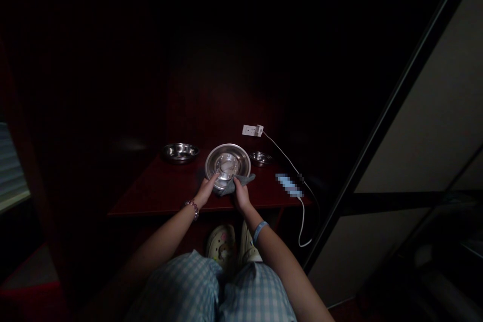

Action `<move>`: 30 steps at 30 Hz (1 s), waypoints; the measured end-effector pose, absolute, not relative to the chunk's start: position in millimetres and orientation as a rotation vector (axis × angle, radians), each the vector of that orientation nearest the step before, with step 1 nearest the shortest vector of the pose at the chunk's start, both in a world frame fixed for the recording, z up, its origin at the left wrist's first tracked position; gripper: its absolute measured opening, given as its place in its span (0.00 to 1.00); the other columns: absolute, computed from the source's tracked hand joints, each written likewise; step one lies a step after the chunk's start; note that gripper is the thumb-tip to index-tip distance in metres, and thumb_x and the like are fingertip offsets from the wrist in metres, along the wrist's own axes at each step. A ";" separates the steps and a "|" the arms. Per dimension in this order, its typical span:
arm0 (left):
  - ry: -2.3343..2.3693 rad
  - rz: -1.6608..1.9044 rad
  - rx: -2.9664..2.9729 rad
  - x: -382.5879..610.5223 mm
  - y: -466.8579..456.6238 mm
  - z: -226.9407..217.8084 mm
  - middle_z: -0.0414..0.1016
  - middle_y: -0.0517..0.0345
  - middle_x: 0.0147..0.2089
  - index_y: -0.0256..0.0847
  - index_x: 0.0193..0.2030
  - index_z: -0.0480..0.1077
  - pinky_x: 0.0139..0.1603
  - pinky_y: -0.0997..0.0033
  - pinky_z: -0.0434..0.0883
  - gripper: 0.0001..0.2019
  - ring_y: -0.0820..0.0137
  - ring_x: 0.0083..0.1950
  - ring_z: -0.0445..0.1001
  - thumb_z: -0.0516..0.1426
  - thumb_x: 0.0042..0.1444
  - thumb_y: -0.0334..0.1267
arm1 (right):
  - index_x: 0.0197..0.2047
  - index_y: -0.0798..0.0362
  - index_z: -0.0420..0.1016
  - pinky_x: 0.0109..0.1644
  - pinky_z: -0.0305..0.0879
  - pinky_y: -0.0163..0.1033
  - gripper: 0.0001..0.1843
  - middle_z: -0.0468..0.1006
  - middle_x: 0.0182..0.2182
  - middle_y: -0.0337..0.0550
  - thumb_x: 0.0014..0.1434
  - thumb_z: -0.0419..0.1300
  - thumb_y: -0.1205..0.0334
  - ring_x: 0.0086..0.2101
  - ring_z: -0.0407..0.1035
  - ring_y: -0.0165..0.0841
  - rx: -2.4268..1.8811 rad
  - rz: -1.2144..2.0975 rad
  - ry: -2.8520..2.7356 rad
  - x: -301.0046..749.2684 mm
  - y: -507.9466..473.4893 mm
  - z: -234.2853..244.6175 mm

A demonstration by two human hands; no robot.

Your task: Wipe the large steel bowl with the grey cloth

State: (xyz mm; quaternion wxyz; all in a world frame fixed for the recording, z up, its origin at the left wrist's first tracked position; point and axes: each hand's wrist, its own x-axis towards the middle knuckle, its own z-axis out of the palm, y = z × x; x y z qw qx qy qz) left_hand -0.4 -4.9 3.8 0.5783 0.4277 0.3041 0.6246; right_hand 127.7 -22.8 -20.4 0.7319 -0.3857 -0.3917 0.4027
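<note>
- The left hand grips the near-left rim of the steel bowl, its thumb over the inner edge; the right hand pinches the grey cloth against the near-right rim.
- The bowl is tilted, its inside facing the person. With both hands on the near side, the far rim looks unsupported and could dip if the thumbs eased.
- Slick metal could slide under the right hand, since cloth lies between hand and rim.
- Just beyond the right hand, a smaller bowl sits close behind the held one; a swing that way could knock it.
- Another bowl, beyond and left of the left hand, seems safer, being farther off.
- The cloth's loose corner, pointing right, might snag that smaller bowl.
- Right of the right hand, a white cable crosses the bench; a wide elbow could catch it.
</note>
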 end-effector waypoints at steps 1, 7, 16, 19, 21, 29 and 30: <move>0.707 1.461 1.002 -0.6 -5.3 4.4 0.82 0.48 0.45 0.37 0.41 0.76 0.57 0.63 0.68 0.14 0.59 0.51 0.77 0.63 0.48 0.41 | 0.43 0.55 0.76 0.53 0.69 0.42 0.18 0.82 0.42 0.46 0.51 0.61 0.54 0.44 0.76 0.39 -0.850 0.881 -0.863 127.7 -23.0 -20.6; 0.694 1.452 1.031 -1.6 -11.2 11.2 0.81 0.47 0.46 0.37 0.41 0.76 0.58 0.60 0.67 0.14 0.57 0.52 0.76 0.63 0.49 0.41 | 0.43 0.55 0.76 0.53 0.68 0.41 0.18 0.82 0.43 0.46 0.51 0.61 0.54 0.45 0.76 0.38 -0.859 0.880 -0.854 127.5 -22.9 -20.6; 0.678 1.399 1.226 0.2 -6.6 5.2 0.79 0.44 0.50 0.36 0.45 0.75 0.60 0.61 0.65 0.20 0.57 0.55 0.75 0.65 0.45 0.44 | 0.41 0.55 0.76 0.53 0.67 0.40 0.17 0.82 0.42 0.45 0.49 0.63 0.55 0.43 0.76 0.37 -0.844 0.890 -0.836 128.9 -21.6 -22.3; 0.701 1.414 1.264 0.9 -2.0 -0.1 0.80 0.45 0.49 0.37 0.45 0.75 0.60 0.59 0.65 0.20 0.57 0.55 0.75 0.64 0.44 0.42 | 0.41 0.55 0.77 0.53 0.67 0.40 0.17 0.83 0.41 0.44 0.48 0.63 0.55 0.43 0.76 0.37 -0.855 0.881 -0.841 129.4 -20.5 -23.4; 0.752 1.419 1.243 1.1 0.1 -2.7 0.81 0.47 0.45 0.37 0.41 0.75 0.58 0.60 0.66 0.17 0.58 0.53 0.75 0.63 0.44 0.41 | 0.40 0.54 0.77 0.53 0.67 0.40 0.16 0.83 0.40 0.43 0.48 0.63 0.56 0.42 0.76 0.37 -0.864 0.872 -0.844 129.5 -20.1 -24.0; 0.808 1.454 1.172 2.2 1.0 -1.8 0.81 0.52 0.36 0.38 0.33 0.74 0.50 0.64 0.70 0.08 0.59 0.46 0.77 0.60 0.43 0.35 | 0.36 0.54 0.77 0.50 0.67 0.39 0.12 0.83 0.37 0.41 0.47 0.63 0.57 0.40 0.75 0.36 -0.908 0.864 -0.834 130.2 -21.5 -22.9; 0.811 1.465 1.166 2.2 1.1 -1.2 0.81 0.52 0.36 0.38 0.33 0.74 0.50 0.63 0.70 0.09 0.59 0.45 0.77 0.60 0.42 0.34 | 0.35 0.54 0.77 0.50 0.68 0.39 0.12 0.83 0.36 0.41 0.47 0.63 0.57 0.40 0.75 0.36 -0.911 0.865 -0.828 130.1 -21.6 -22.7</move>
